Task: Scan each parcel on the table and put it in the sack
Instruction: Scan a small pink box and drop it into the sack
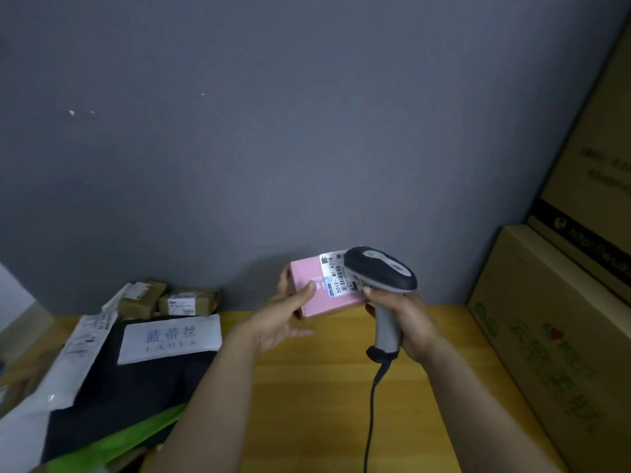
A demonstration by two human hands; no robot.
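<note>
Scan step. Our left hand [280,319] grips the pink box [317,295], thumb on top, held above the wooden table [324,387]. Our right hand [413,322] wraps the barcode scanner [386,268] handle, its head over the shipping label [333,278]. Next, probably bagging; we can't make out the sack. Brown parcels [187,302] wait at left.

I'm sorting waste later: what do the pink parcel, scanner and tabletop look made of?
The pink parcel looks like matte cardboard, going by its crisp folded edges. The scanner seems moulded plastic, dark and grey, smooth with slight sheen. The tabletop is wood or wood-look laminate: yellowish, faint grain; I cannot tell which.
</note>
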